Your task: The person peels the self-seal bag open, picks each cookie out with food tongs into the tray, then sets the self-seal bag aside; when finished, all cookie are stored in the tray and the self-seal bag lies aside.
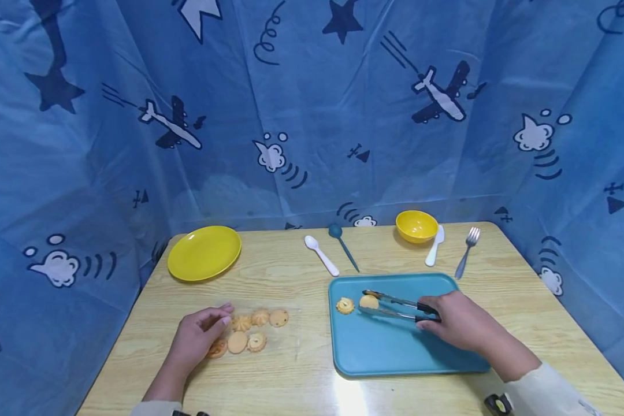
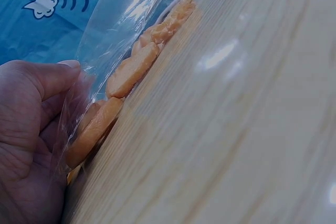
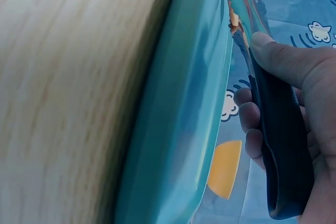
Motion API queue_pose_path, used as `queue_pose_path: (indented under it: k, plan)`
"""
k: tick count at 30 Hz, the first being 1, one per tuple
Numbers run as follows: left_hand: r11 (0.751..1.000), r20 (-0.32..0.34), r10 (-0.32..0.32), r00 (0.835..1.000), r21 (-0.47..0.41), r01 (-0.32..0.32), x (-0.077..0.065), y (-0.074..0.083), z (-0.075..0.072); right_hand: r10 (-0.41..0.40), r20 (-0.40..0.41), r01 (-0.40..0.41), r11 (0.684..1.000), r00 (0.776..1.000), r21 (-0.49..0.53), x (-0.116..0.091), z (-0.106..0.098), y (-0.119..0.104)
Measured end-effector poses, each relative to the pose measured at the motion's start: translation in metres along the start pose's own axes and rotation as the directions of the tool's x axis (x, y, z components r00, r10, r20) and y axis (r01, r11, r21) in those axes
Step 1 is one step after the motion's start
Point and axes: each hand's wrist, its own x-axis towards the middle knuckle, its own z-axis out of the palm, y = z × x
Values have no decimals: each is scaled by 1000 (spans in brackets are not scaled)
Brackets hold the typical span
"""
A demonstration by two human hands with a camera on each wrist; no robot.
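My left hand pinches the edge of a clear plastic bag lying on the table at the left. Several cookies are inside it, some round and flat, others fluted or swirled. Over the teal tray, my right hand grips metal tongs by their black handles. The tongs' tips lie on either side of a round, flat cookie near the tray's left side; whether both tips touch it is hard to tell. A fluted cookie sits on the tray just left of them.
Toward the back stand a yellow plate at left and a yellow bowl at right. Between them lie a white spoon and a dark teal spoon. A white knife and a fork lie behind the tray.
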Motion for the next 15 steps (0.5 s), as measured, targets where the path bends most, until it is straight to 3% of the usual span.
queue_pose_path:
  k: [9,15]
  plan:
    - [1000,4,-28,1000,-8,28,2,1,0,5,-5,-5,1000,1000,-17,2,1,1]
    - [999,0,-29,1000,20,29,3,-1,0,-10,-6,10,999,1000,41,8,0,-12]
